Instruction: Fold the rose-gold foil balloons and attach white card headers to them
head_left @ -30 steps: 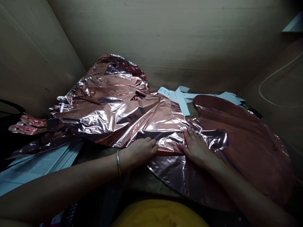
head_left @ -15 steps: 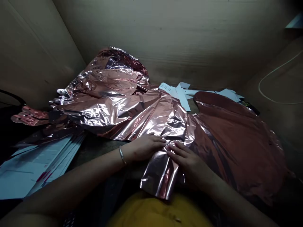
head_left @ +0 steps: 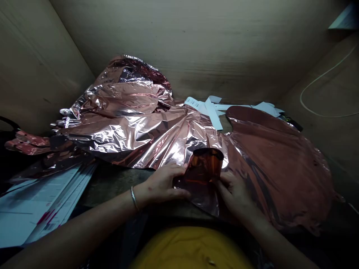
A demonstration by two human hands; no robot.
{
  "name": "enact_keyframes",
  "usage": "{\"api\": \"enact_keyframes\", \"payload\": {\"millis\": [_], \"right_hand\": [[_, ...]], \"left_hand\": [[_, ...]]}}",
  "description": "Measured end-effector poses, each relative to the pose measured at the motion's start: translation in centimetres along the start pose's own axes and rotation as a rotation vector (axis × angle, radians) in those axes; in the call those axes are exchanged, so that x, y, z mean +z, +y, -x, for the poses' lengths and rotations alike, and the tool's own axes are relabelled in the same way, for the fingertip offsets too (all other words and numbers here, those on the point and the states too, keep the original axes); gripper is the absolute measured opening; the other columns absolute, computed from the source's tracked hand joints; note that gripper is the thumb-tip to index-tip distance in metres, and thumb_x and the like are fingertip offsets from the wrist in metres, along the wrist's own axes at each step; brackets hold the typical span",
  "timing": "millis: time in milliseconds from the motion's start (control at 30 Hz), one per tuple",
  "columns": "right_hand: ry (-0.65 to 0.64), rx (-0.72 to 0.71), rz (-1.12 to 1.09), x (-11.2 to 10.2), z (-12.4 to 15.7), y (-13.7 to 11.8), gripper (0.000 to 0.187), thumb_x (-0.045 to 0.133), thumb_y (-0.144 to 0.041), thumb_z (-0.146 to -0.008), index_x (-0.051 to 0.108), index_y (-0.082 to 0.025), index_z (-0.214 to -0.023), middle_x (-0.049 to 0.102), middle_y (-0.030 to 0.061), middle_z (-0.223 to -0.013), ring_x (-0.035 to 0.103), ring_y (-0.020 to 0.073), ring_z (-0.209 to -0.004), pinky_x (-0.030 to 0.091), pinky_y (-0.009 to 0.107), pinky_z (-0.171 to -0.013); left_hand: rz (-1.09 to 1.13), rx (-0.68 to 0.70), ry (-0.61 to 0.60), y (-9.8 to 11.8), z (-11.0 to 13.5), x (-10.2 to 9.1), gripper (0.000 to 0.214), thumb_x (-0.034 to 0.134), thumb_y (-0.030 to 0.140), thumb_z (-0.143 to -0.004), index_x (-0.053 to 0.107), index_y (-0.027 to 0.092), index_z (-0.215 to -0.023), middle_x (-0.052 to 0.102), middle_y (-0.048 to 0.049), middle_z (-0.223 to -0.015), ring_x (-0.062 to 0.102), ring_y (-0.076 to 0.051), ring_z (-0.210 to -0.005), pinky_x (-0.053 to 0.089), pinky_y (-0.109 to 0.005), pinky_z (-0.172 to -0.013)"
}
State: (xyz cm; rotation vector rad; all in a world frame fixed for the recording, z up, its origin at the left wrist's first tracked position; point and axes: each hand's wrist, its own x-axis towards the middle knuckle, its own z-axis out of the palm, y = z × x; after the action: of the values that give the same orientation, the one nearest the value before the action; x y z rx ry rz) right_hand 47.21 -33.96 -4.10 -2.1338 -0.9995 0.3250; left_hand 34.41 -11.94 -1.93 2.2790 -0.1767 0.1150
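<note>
A large sheet of rose-gold foil (head_left: 112, 127), which looks like flat foil balloons, spreads across the table in wrinkled layers. Its near end is a folded flap (head_left: 200, 183), turned up and curling at the top. My left hand (head_left: 169, 183), with a silver bangle on the wrist, grips the flap's left edge between thumb and fingers. On the flap's right side my right hand (head_left: 231, 190) is closed, pinching the edge. The fingertips of both hands are partly hidden by the foil. To the right lies a smoother, rounded foil part (head_left: 286, 168).
Printed papers (head_left: 36, 209) lie at the left. White paper strips (head_left: 211, 112) rest behind the foil. Pale panels (head_left: 179, 48) rise at the back and sides, and a thin white cord (head_left: 304, 102) hangs at the right. A smaller pink foil piece (head_left: 28, 142) lies far left.
The flap, which hung flat toward me beneath both hands, has been lifted and folded upward away from me. Both hands have gone from lying flat on the foil to gripping its sides.
</note>
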Motion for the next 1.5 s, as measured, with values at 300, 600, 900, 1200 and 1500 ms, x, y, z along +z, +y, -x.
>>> {"api": "enact_keyframes", "payload": {"millis": [300, 600, 900, 1200, 1500], "right_hand": [[0.013, 0.282, 0.281, 0.2, -2.2, -1.8, 0.027, 0.046, -0.036, -0.091, 0.065, -0.021, -0.081, 0.067, 0.0034, -0.071, 0.06, 0.0215, -0.07, 0.033, 0.028, -0.059], [-0.006, 0.257, 0.499, 0.7, -2.6, -1.8, 0.024, 0.047, -0.03, -0.091, 0.058, -0.02, -0.073, 0.065, 0.0041, -0.067, 0.057, 0.0196, -0.064, 0.027, 0.029, -0.056], [0.095, -0.252, 0.614, -1.0, -2.5, -1.1, 0.048, 0.057, -0.026, -0.086, 0.051, -0.014, -0.132, 0.05, 0.0187, -0.137, 0.04, 0.0356, -0.131, 0.036, 0.053, -0.102], [-0.231, -0.38, 0.289, -1.4, -3.7, 0.6, 0.068, 0.048, -0.004, -0.07, 0.046, -0.007, -0.137, 0.048, 0.0178, -0.141, 0.041, 0.0276, -0.134, 0.036, 0.049, -0.11], [-0.251, -0.358, 0.121, -4.2, -0.5, -1.2, 0.055, 0.064, -0.026, -0.082, 0.052, -0.018, -0.136, 0.055, 0.0126, -0.136, 0.05, 0.0276, -0.126, 0.041, 0.047, -0.106]], "left_hand": [[-0.301, -0.408, 0.328, 0.7, -1.7, 3.0, 0.011, 0.057, 0.026, -0.086, 0.054, 0.018, -0.079, 0.058, -0.0017, -0.075, 0.053, -0.018, -0.071, 0.04, -0.029, -0.065], [-0.648, -0.27, 0.176, 0.5, -3.0, 0.9, 0.034, 0.061, 0.033, -0.087, 0.055, 0.017, -0.116, 0.064, -0.0127, -0.112, 0.059, -0.03, -0.107, 0.046, -0.041, -0.086], [-0.503, 0.202, -0.191, -2.5, -4.7, -0.3, 0.044, 0.045, 0.027, -0.095, 0.047, 0.021, -0.139, 0.046, -0.009, -0.145, 0.038, -0.026, -0.137, 0.025, -0.047, -0.113], [-0.326, 0.211, -0.173, -3.5, -5.3, -1.7, 0.088, 0.076, 0.048, -0.069, 0.042, 0.013, -0.142, 0.043, -0.017, -0.146, 0.042, -0.03, -0.133, 0.032, -0.042, -0.111], [-0.312, 0.112, 0.032, 0.5, -1.6, 2.8, 0.021, 0.054, 0.023, -0.089, 0.067, 0.019, -0.105, 0.072, -0.0057, -0.094, 0.066, -0.022, -0.087, 0.047, -0.035, -0.082]]}}
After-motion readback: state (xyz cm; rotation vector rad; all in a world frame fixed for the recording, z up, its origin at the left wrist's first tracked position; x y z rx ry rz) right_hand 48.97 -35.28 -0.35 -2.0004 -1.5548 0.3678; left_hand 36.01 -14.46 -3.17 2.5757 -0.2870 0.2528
